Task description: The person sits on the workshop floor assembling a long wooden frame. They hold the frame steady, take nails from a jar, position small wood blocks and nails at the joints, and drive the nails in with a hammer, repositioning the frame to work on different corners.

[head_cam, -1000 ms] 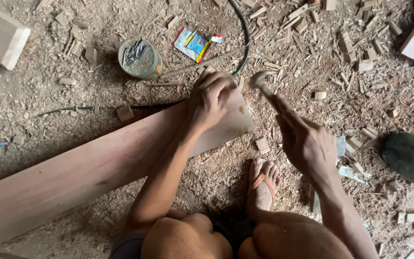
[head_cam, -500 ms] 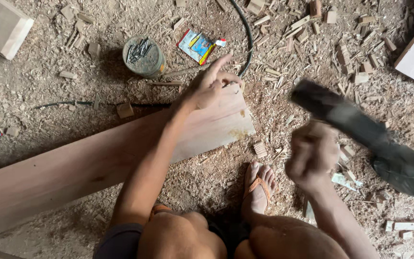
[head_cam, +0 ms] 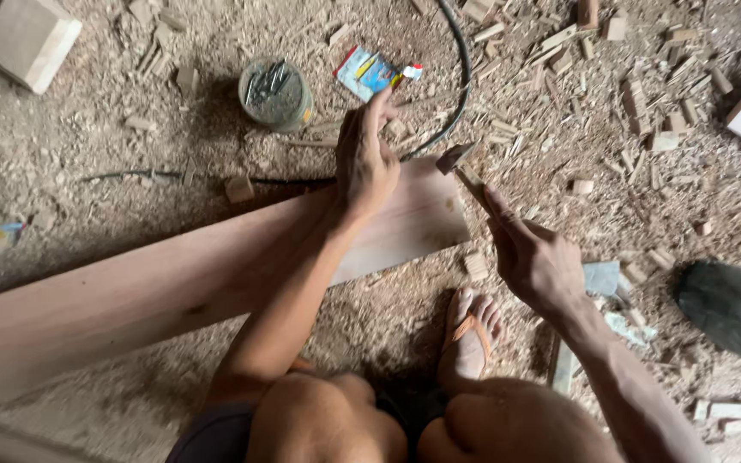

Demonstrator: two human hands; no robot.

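Both hands work at the near end of a long wooden plank (head_cam: 173, 283). The left hand (head_cam: 366, 159) rests on the plank's top face close to its cut end, palm down, fingers loosely spread and pointing away from the body; whether it pinches anything small beneath the fingers cannot be told. The right hand (head_cam: 533, 253) is closed around the handle of a hammer (head_cam: 460, 167), index finger laid along the shaft, with the hammer's head hanging just above the far corner of the plank's end, just beside the left hand.

The plank is pale reddish-brown, smooth and flat, with a squarely cut end and a small dark spot near that end. It runs diagonally from under the hands away to the left, lying on a floor covered in sawdust (head_cam: 87, 146).

Below the right hand, a foot in an orange-strapped sandal (head_cam: 471, 330) sits just past the plank's end, with bare knees nearer the camera. Beyond the left hand stands a round tin of nails (head_cam: 274, 93), and just right of it lies a small colourful packet (head_cam: 369, 73). A dark cable (head_cam: 460, 77) curves past the packet toward the plank. Wood offcuts (head_cam: 645, 94) are scattered beyond the right hand, a pale wooden block (head_cam: 27, 39) lies far off to the left, and a dark crumpled bag (head_cam: 731, 309) lies to the right of the right hand.
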